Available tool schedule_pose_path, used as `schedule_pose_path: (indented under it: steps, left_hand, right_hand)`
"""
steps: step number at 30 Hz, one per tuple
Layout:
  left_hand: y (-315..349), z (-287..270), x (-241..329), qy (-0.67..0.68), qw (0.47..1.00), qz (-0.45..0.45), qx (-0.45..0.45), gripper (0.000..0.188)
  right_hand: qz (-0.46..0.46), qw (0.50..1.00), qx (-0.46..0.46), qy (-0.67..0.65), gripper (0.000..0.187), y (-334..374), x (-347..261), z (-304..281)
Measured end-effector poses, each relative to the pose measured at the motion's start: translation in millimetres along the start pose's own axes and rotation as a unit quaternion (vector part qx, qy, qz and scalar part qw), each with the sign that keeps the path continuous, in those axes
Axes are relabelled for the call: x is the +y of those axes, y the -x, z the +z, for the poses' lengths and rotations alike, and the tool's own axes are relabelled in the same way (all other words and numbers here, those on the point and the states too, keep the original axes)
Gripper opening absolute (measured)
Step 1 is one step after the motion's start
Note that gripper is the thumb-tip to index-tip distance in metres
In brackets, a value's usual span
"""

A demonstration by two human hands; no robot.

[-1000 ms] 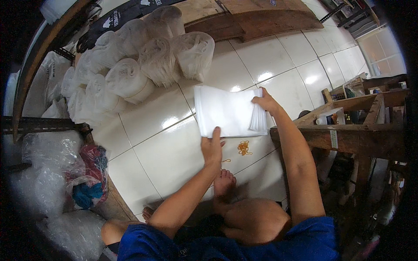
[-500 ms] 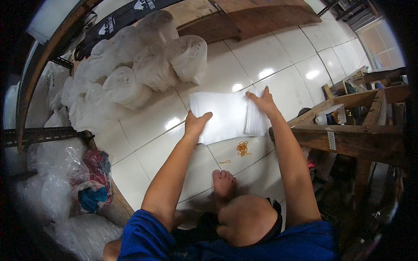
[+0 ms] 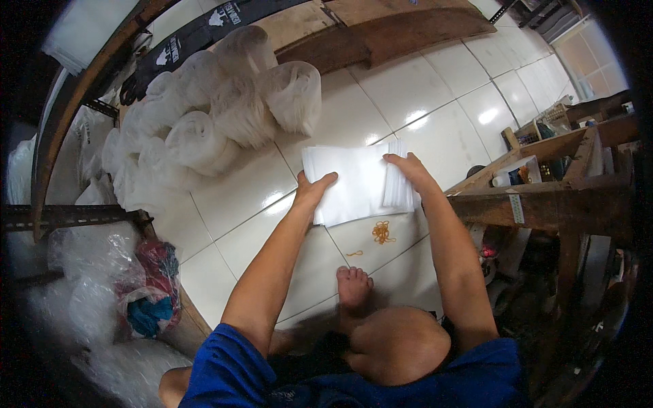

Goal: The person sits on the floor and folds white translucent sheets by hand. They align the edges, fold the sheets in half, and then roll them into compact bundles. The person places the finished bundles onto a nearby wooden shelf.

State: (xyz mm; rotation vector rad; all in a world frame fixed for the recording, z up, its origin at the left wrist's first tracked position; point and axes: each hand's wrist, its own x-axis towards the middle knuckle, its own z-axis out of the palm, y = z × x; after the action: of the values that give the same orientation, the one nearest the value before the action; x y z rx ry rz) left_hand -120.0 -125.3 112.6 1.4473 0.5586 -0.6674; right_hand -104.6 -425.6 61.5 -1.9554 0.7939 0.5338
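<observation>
A stack of white plastic sheets or bags point(image 3: 354, 180) lies between my hands, just above or on the tiled floor; I cannot tell which. At its left edge my left hand point(image 3: 314, 188) grips it, thumb on top and fingers hidden beneath. My right hand point(image 3: 410, 171) is closed on the right end, where the layers fan into a folded-looking ridge. Closer to my foot lies a small heap of tan rubber bands point(image 3: 383, 232), with one loose rubber band point(image 3: 354, 253) beside it.
Rolls of translucent plastic point(image 3: 204, 139) crowd the floor at left. A wooden frame point(image 3: 544, 204) holding small items stands at right. Clear plastic bags point(image 3: 95, 285) lie lower left, near dark and red cloth. Brown boards point(image 3: 388, 37) lie at the back.
My right fingers have closed down over the stack's right end, the raised forefinger no longer sticking up. The left hand keeps its grip. The whole view has shifted slightly.
</observation>
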Motion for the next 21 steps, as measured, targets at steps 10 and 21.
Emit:
schedule_pose_path:
  steps: [10,21]
  left_hand:
    - [-0.2,8.0,2.3,-0.129,0.986,-0.065,0.083,0.115]
    - [13.5,-13.2,-1.3,0.055,0.997,-0.026,-0.051,0.112]
  right_hand:
    - [-0.036,0.998,-0.047,-0.031,0.104,8.4,-9.4,2.8]
    - [-0.056,0.997,-0.051,-0.028,0.1,25.7,-29.9,15.6]
